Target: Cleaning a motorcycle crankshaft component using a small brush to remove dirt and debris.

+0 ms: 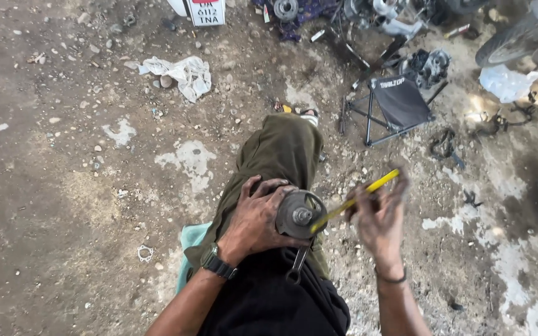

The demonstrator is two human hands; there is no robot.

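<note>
My left hand (253, 219) grips a round grey metal part (298, 214) with a hub in its middle, held against my knee in olive trousers (278, 152). My right hand (378, 214) holds a yellow-handled screwdriver (355, 199), its tip reaching toward the part's hub. The right hand is slightly blurred. A metal spanner (296, 267) lies on my lap just below the round part. A dark watch sits on my left wrist.
Bare dirt ground with stones lies all around. A white rag (182, 73) is at the upper left. A small black folding stool (396, 106) stands ahead right, with engine parts (428, 65), a tyre (515, 37) and a plastic bag (505, 82) behind it.
</note>
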